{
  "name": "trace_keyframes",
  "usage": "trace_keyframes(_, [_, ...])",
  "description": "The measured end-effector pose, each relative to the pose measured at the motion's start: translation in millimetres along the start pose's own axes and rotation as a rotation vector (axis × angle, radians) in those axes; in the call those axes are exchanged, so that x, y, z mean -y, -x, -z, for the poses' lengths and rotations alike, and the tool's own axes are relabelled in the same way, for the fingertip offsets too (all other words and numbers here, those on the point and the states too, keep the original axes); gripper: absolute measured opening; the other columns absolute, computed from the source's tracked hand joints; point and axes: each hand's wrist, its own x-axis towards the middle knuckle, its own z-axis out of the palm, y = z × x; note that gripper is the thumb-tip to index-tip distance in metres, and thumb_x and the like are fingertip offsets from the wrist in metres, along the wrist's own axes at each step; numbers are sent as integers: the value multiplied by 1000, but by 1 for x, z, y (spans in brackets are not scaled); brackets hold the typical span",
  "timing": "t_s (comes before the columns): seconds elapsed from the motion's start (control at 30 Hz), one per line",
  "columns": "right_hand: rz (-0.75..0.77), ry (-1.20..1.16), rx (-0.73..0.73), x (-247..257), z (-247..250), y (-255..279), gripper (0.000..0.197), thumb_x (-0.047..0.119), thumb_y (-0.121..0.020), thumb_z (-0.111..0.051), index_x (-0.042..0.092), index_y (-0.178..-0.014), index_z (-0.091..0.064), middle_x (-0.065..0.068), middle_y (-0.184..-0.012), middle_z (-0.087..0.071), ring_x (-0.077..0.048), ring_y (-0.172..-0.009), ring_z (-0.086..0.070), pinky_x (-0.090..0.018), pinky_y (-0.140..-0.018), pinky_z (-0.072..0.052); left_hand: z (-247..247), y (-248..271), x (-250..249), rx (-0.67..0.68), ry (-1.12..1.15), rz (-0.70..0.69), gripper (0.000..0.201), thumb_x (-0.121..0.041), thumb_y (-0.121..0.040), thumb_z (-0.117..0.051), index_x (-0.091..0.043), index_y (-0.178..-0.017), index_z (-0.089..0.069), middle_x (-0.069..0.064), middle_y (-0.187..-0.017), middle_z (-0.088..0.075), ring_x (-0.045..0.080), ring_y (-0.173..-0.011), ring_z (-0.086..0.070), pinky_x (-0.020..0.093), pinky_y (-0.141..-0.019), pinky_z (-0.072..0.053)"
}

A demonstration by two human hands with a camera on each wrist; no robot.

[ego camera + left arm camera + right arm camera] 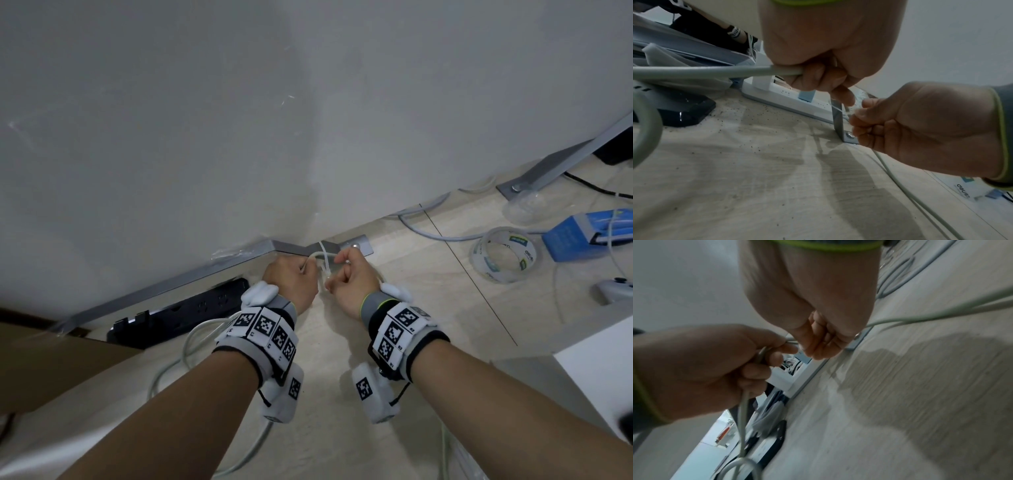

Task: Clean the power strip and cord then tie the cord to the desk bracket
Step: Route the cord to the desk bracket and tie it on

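Observation:
A grey metal desk bracket [356, 245] is bolted to the floor at the foot of the white desk panel. My left hand [291, 277] grips the pale grey cord [715, 72] right beside the bracket [837, 120], fingers curled round it. My right hand [349, 277] pinches a thin white zip tie [325, 260] that loops around cord and bracket. The two hands are almost touching. The black power strip [181, 315] lies under the desk edge to the left, and the cord [191, 342] loops on the floor below my left wrist.
A clear tape roll [505, 255] and a blue box [589, 233] lie on the floor to the right. A cardboard box [51, 363] sits at the left, white furniture [599, 359] at the right. A white power strip [789, 100] lies behind the bracket. Dust specks cover the floor.

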Motion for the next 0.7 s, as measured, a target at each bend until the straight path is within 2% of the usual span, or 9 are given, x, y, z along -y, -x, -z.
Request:
trace_keyframes(0.07, [-63, -26, -5, 0, -5, 4, 29, -3, -84, -58, 23, -91, -46, 5, -58, -43, -12, -54, -41, -18, -51, -40, 0, -1, 2, -10, -17, -23, 44, -33, -89, -45, -4, -59, -61, 8, -59, -67, 27, -61, -64, 40, -58, -53])
trace_keyframes(0.17, [-277, -61, -3, 3, -4, -1, 32, 1, -81, -62, 24, -100, -50, -2, -76, -58, -19, -70, -58, -28, -66, -52, -1, -1, 2, -6, -24, -33, 46, -36, -91, -45, -7, -59, -61, 6, -58, -66, 25, -60, -63, 39, -59, -53])
trace_keyframes(0.23, [-415, -113, 86, 8, -3, -9, 27, -2, -84, -57, 13, -106, -60, -10, -81, -61, -26, -73, -60, -34, -72, -54, -2, -2, 2, 2, -18, -40, 47, -38, -94, -43, -10, -59, -59, 5, -61, -67, 24, -61, -62, 37, -60, -52])
trace_keyframes(0.3, [-460, -208, 242, 19, 1, -11, 20, -7, -91, -46, 5, -89, -63, -12, -70, -55, -23, -60, -52, -31, -59, -47, 0, -1, 2, 9, -41, -53, 47, -35, -96, -42, -15, -57, -56, 3, -62, -65, 23, -62, -59, 31, -57, -44])
trace_keyframes(0.33, [-437, -234, 302, 21, 3, -11, 25, -9, -92, -44, 6, -82, -61, -10, -67, -53, -20, -56, -50, -27, -55, -44, 2, -1, 2, 16, -71, -66, 44, -33, -96, -43, -15, -59, -59, 1, -62, -64, 22, -62, -57, 29, -57, -39])
trace_keyframes(0.4, [-358, -292, 351, 25, 8, -11, 29, -12, -91, -45, 10, -80, -60, -5, -67, -52, -14, -56, -48, -22, -52, -41, 5, -3, 1, 24, -146, -103, 40, -31, -95, -45, -13, -69, -69, 4, -66, -66, 24, -65, -58, 27, -58, -37])
trace_keyframes(0.47, [-344, -454, 340, 22, 15, -11, 30, -11, -94, -42, 13, -84, -58, -3, -69, -50, -12, -58, -48, -19, -53, -40, 9, -5, 0, 17, -223, -138, 40, -32, -96, -45, -9, -72, -69, 8, -70, -68, 27, -68, -59, 27, -59, -35])
trace_keyframes(0.57, [-398, -656, 235, 23, 29, -20, 28, -3, -99, -40, 14, -84, -58, -3, -70, -51, -11, -61, -49, -18, -55, -44, 9, -4, -2, -5, -270, -166, 40, -33, -96, -46, -12, -67, -63, 8, -70, -65, 24, -66, -54, 27, -59, -31])
trace_keyframes(0.7, [-435, -703, 153, 36, 33, -28, 28, 0, -100, -39, 13, -83, -57, -3, -68, -50, -11, -58, -49, -15, -45, -46, 8, -2, -4, -15, -315, -140, 40, -35, -96, -46, -12, -70, -65, 1, -63, -54, 21, -64, -48, 26, -58, -30])
